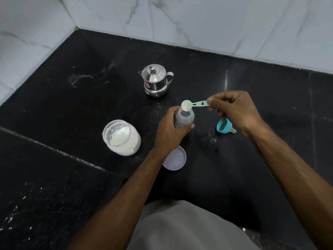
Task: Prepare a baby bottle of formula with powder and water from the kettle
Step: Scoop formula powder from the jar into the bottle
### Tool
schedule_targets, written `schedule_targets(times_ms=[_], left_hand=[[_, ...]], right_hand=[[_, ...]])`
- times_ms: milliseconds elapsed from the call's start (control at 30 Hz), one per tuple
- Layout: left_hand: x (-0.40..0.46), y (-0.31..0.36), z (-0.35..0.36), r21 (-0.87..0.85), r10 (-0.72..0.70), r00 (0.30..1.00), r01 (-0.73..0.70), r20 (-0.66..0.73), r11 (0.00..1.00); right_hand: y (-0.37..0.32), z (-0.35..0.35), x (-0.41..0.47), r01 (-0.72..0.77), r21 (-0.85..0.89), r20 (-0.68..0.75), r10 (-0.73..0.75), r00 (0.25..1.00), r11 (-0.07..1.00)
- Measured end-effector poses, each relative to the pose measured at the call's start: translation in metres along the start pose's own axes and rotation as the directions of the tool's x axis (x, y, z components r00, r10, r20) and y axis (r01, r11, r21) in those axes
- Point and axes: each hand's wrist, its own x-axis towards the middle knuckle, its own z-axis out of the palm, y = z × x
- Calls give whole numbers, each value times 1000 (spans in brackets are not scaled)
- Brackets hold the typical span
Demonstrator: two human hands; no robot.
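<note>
My left hand [168, 130] is wrapped around a clear, uncapped baby bottle [185, 119] standing on the black counter [72, 109]. A pale green scoop [193, 105] is pinched by its handle in my right hand [234, 110], its bowl tipped right over the bottle's mouth. To the left stands an uncovered jar of white powder [121, 138]. A small steel kettle [155, 83] with its lid on sits behind the bottle. The bottle's blue ring with its teat [225, 126] lies on the counter under my right hand.
A lilac jar lid [175, 158] lies flat just below my left wrist. Spilled powder specks [210, 139] dot the counter right of the bottle. White marble-look tiled walls [198, 24] close the counter at the back and left.
</note>
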Motion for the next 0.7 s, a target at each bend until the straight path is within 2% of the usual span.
schedule_targets(times_ms=[300, 500, 700], left_hand=[[3, 3, -7, 28, -10, 999, 9, 45, 1000], [4, 6, -8, 24, -13, 998, 11, 59, 1000], [4, 6, -8, 19, -12, 997, 10, 75, 1000]], right_hand=[[-7, -2, -2, 170, -250, 25, -169, 985, 953], [-18, 0, -5, 331, -447, 127, -307, 943, 831], [-25, 8, -5, 398, -583, 213, -339, 916, 708]])
